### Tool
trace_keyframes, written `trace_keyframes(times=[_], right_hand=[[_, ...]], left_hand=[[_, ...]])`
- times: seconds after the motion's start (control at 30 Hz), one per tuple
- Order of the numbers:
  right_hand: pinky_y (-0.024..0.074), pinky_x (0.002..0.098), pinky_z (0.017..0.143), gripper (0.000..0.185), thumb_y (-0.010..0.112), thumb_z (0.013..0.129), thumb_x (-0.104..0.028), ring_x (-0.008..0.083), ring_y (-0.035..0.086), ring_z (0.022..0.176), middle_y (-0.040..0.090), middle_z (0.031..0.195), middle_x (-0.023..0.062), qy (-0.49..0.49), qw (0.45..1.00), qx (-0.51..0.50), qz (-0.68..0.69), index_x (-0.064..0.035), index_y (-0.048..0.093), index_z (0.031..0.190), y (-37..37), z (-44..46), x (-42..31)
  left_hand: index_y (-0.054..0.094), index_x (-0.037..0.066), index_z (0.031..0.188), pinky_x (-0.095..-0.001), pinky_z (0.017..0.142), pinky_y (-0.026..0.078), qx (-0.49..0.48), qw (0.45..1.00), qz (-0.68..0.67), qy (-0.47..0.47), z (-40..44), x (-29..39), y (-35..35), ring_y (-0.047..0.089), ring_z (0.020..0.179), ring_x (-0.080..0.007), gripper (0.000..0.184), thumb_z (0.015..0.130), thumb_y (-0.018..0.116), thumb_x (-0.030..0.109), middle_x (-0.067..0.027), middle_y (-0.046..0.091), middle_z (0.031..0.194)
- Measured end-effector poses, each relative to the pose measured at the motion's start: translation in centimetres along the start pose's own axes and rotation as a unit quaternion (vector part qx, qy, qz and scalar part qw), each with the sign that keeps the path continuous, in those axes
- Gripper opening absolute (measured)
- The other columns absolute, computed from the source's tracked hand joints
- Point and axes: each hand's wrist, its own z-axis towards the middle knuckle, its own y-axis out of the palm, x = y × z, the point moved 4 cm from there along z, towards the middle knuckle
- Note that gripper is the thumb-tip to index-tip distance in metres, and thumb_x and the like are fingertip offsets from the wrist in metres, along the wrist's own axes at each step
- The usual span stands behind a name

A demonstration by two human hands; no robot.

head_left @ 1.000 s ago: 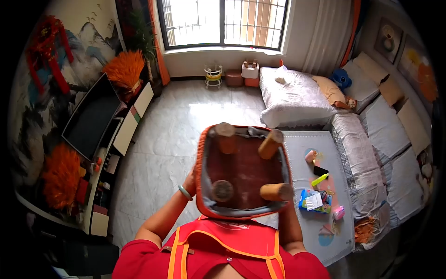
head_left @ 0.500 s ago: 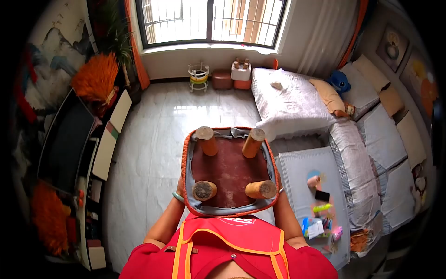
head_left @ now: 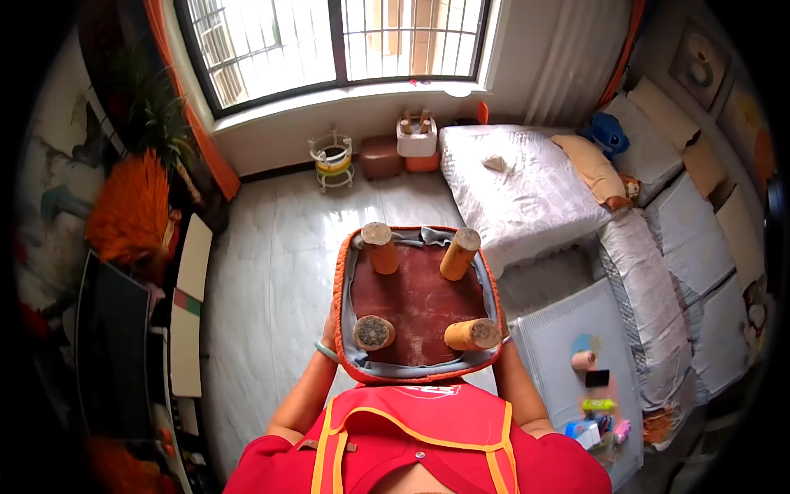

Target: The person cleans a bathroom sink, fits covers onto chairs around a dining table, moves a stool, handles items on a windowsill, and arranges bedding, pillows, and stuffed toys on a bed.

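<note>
An upside-down stool point(head_left: 420, 300) is held up in front of my chest. Its dark red underside faces me, with stubby round wooden legs pointing upward and an orange cover with a grey lining around the rim. At the left side, my left hand point(head_left: 330, 331) grips the stool, its fingers mostly hidden behind the cover. A pale green bangle circles that wrist. My right hand point(head_left: 506, 331) is against the opposite side, almost wholly hidden by the stool, with only a sliver near the wrist showing.
On the right stand a low table point(head_left: 547, 346) with small items and a sofa point(head_left: 695, 239) with cushions. A cloth-covered sofa section point(head_left: 527, 193) lies ahead. Under the window are a wheeled stand point(head_left: 333, 160) and stools point(head_left: 418, 140). A long cabinet point(head_left: 188, 321) lines the left.
My view has turned and moved a little toward the window, so the room's things sit differently. The stool stays in both hands, still upside down.
</note>
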Motion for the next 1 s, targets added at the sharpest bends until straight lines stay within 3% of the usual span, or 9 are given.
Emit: trace_keyframes(times=[0.23, 0.53, 0.87, 0.93, 0.97, 1.0], right_hand=[[0.0226, 0.0295, 0.101, 0.050, 0.026, 0.092, -0.035, 0.0176, 0.030, 0.122, 0.033, 0.132, 0.0073, 0.028, 0.998, -0.055, -0.014, -0.0036, 0.023, 0.132, 2.5, 19.7, -5.0], [0.0215, 0.0296, 0.101, 0.050, 0.026, 0.093, -0.034, 0.0177, 0.029, 0.123, 0.032, 0.133, 0.0070, 0.088, 0.989, -0.117, -0.037, -0.0039, 0.022, 0.133, 6.3, 37.1, -8.4], [0.0203, 0.0297, 0.102, 0.050, 0.026, 0.093, -0.033, 0.0178, 0.027, 0.124, 0.030, 0.134, 0.0068, 0.085, 0.990, -0.105, -0.033, -0.0043, 0.020, 0.133, 6.9, 56.5, -13.9], [0.0201, 0.0297, 0.102, 0.050, 0.026, 0.093, -0.033, 0.0179, 0.027, 0.124, 0.030, 0.134, 0.0067, 0.085, 0.991, -0.098, -0.022, -0.0044, 0.020, 0.134, 7.5, 59.4, -14.5], [0.0200, 0.0298, 0.102, 0.050, 0.026, 0.093, -0.033, 0.0179, 0.027, 0.124, 0.030, 0.134, 0.0067, 0.086, 0.992, -0.097, -0.010, -0.0044, 0.020, 0.134, 7.5, 60.5, -14.7], [0.0199, 0.0298, 0.102, 0.050, 0.026, 0.093, -0.033, 0.0179, 0.027, 0.124, 0.030, 0.135, 0.0067, 0.077, 0.992, -0.096, 0.002, -0.0045, 0.020, 0.134, 7.4, 61.8, -14.9]], left_hand=[[0.045, 0.005, 0.113, -0.0354, 0.076, 0.048, 0.021, 0.999, 0.006, 0.039, 14.9, 9.5, 0.2, 0.056, 0.088, -0.0218, 0.048, 0.088, 0.035, 0.045, -0.0111, 0.056, 0.100], [0.047, 0.005, 0.110, -0.0360, 0.073, 0.049, 0.078, 0.995, -0.026, 0.049, 27.1, 15.3, -0.7, 0.057, 0.084, -0.0225, 0.048, 0.088, 0.035, 0.045, -0.0115, 0.058, 0.096], [0.050, 0.004, 0.107, -0.0367, 0.069, 0.051, 0.034, 0.998, -0.042, 0.040, 49.2, 25.2, -2.0, 0.059, 0.080, -0.0231, 0.049, 0.088, 0.034, 0.046, -0.0119, 0.060, 0.091], [0.051, 0.008, 0.103, -0.0322, 0.058, 0.052, -0.041, 0.996, -0.079, -0.014, 52.8, 28.6, -0.9, 0.059, 0.070, -0.0204, 0.048, 0.087, 0.032, 0.049, -0.0087, 0.060, 0.085], [0.050, 0.010, 0.102, -0.0290, 0.049, 0.050, -0.003, 0.998, -0.055, -0.023, 54.0, 29.4, -0.4, 0.058, 0.061, -0.0178, 0.045, 0.087, 0.033, 0.049, -0.0065, 0.059, 0.080], [0.050, 0.010, 0.102, -0.0290, 0.049, 0.050, -0.004, 0.998, -0.054, -0.029, 55.6, 31.1, 0.8, 0.058, 0.061, -0.0178, 0.045, 0.087, 0.033, 0.049, -0.0065, 0.059, 0.080]])
